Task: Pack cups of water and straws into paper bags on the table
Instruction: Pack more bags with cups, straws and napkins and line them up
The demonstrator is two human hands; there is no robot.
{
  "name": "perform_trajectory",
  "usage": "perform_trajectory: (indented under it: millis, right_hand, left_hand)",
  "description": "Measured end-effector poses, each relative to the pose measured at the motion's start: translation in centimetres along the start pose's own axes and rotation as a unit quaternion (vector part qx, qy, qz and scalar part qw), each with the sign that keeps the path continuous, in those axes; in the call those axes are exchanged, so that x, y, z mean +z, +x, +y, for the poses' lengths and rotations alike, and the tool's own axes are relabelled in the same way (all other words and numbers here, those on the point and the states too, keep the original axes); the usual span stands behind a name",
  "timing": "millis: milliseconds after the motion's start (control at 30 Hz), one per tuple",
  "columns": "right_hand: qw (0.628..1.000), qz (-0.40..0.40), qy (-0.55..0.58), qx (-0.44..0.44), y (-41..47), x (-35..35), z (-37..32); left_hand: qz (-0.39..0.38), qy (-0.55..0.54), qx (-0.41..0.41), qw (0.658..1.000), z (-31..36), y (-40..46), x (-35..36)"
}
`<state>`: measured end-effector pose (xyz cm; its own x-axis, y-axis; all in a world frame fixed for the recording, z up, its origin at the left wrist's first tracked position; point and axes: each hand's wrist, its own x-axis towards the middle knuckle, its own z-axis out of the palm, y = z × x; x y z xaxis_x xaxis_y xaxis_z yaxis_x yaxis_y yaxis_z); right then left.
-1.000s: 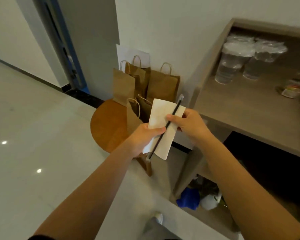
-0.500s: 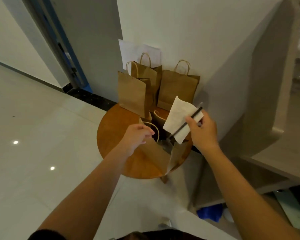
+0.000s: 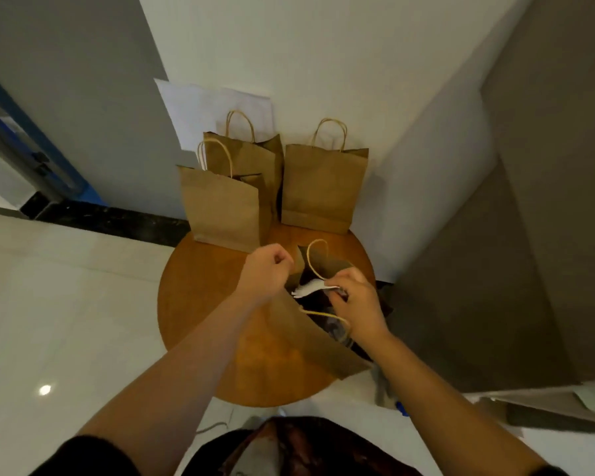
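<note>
An open brown paper bag (image 3: 318, 341) stands on the round wooden table (image 3: 200, 304), nearest to me. My left hand (image 3: 267, 269) pinches the bag's left rim and holds its mouth apart. My right hand (image 3: 356, 305) is over the opening, closed on a white napkin (image 3: 311, 289) that sticks out leftwards above the bag's dark inside. The black straw is hidden by the hand. A clear cup (image 3: 339, 329) shows dimly inside the bag. No other cups are in sight.
Three more brown paper bags (image 3: 220, 207) (image 3: 251, 159) (image 3: 323, 187) stand upright at the back of the table against the white wall. A grey cabinet side (image 3: 495, 269) rises close on the right. Pale tiled floor (image 3: 66, 304) lies to the left.
I have turned from the shelf of cups to the table. My left hand let go of the napkin and took the bag's rim. My right hand lowered napkin and straw into the bag's mouth.
</note>
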<state>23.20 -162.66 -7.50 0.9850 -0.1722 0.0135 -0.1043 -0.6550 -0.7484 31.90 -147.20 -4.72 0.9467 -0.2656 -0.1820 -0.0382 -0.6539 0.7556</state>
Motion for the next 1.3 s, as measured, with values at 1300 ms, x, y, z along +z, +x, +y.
perform_trajectory:
  millis: [1300]
  right_hand:
    - [0.994,0.057,-0.085,0.047,-14.1,-15.9,-2.7]
  left_hand:
    - [-0.108,0.153,0.292,0.938,16.9,-12.9,5.9]
